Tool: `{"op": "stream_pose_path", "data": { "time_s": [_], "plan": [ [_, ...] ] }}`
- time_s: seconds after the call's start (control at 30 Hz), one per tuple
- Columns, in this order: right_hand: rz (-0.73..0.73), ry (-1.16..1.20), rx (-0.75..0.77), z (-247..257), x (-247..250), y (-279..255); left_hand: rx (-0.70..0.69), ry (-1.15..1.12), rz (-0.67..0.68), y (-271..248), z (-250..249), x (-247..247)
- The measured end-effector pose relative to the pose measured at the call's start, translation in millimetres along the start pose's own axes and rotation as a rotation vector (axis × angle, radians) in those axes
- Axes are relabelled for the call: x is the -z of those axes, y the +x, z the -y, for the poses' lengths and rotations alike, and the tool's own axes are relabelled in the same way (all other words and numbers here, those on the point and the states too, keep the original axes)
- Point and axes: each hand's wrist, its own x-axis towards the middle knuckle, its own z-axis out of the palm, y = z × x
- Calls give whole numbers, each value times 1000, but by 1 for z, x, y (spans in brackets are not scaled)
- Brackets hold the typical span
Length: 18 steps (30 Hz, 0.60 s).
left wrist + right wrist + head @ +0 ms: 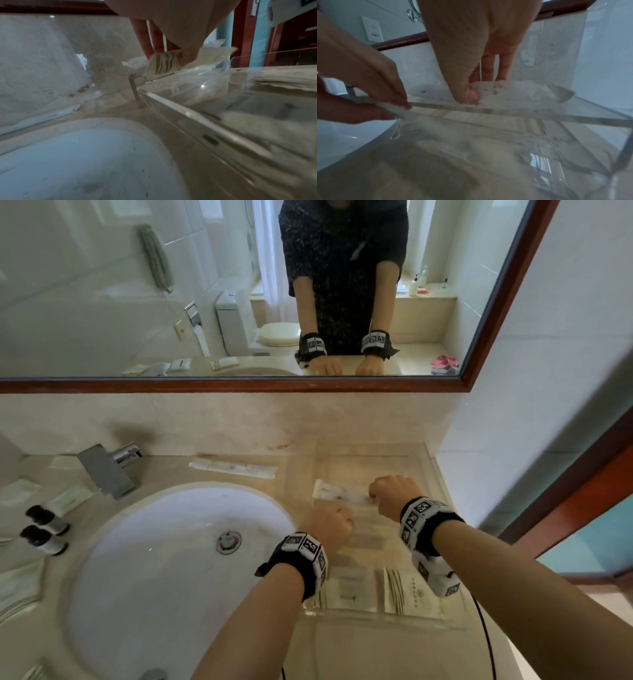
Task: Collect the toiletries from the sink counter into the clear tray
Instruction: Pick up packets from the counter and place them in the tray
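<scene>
Over the clear tray [432, 470], at the right end of the desk [301, 460] beside the sink [178, 542], both hands were clenched on packets. The right hand [394, 497] pinched one end of a long white sachet [337, 494] between thumb and fingers, and that sachet's long axis ran left to right across the tray's middle, its free end pointing toward the sink. The left hand [329, 525], slightly nearer the person and nearer the sink, gripped a smaller striped packet [161, 65] at the tray's left wall (the left wrist view showed it half over the rim). Flat packets [376, 590] already lay in the tray's near end.

What remained lay to the left. A second long wrapped sachet [233, 468] rested against the back wall between the faucet [109, 470] and the tray, its axis also left to right and its right end close to the tray's far left corner. Two dark-capped bottles [46, 529] and several flat sachets [68, 499] sat well apart, beyond the sink. I judged the left hand the nearer one for all of these, since it stood on the sink side; the back-wall sachet looked the shortest reach, forward and a little left of that hand, best taken near its right end once the striped packet was let go.
</scene>
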Motion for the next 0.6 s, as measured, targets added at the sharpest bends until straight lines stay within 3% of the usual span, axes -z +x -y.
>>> {"op": "stream_pose_path", "data": {
  "time_s": [0.13,0.2,0.3,0.47,0.6],
  "plan": [
    [-25,11,52,4,-5,-19,12,-94,73,-10,-15,-4],
    [-20,17,69,7,-10,-27,34,-92,39,-13,-22,7],
    [14,9,71,10,-20,-37,67,-151,204,-14,-27,16],
    [60,-54,85,11,-35,-40,176,-170,327,-13,-32,5],
    [27,-88,78,13,-40,-35,154,-160,322,-14,-33,1]
  ]
}}
